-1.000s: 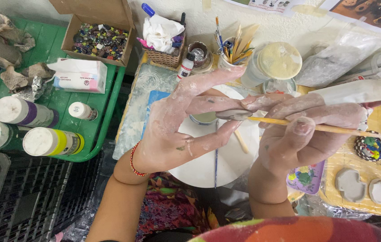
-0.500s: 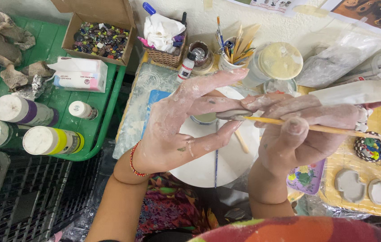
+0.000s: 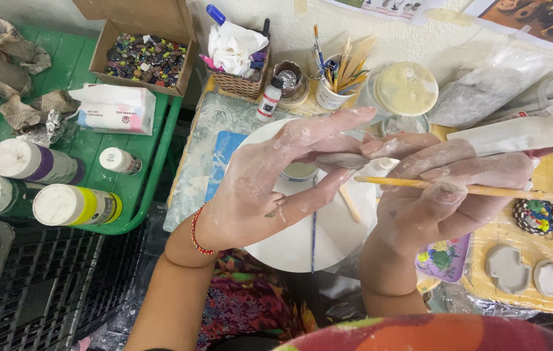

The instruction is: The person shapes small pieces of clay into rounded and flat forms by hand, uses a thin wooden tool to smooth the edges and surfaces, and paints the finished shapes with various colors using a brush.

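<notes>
Little has shifted since the earlier frames: both hands stay raised over the white round plate (image 3: 302, 250), with the left hand's fingers spread a touch wider.

Head view: the left hand (image 3: 270, 185), coated in pale clay slip, pinches a small flat grey clay piece (image 3: 341, 160) between thumb and fingertips, while its forefinger stretches out straight above it. A red bead bracelet (image 3: 196, 233) circles that wrist. The right hand (image 3: 448, 192) meets the clay piece from the other side, its fingertips touching the piece's right end, and its fingers are closed around a thin wooden brush handle (image 3: 497, 190) that runs level toward the right. The clay piece hangs in the air between the two hands, above the plate's far edge.

On the plate lie a thin blue stick (image 3: 313, 231) and a wooden stick (image 3: 350, 205). Behind it on the worktop stand a cup of brushes and wooden tools (image 3: 331, 97), a small white bottle (image 3: 267, 101) and a wicker basket with cloth (image 3: 240, 83). To the right, two grey clay shapes (image 3: 507, 268) rest on a yellow mat (image 3: 517, 240), near a checkered painted piece (image 3: 535, 216). To the left, a green tray (image 3: 153, 156) carries paint bottles (image 3: 71, 205), and a cardboard box of coloured beads (image 3: 143, 60) sits behind it.
</notes>
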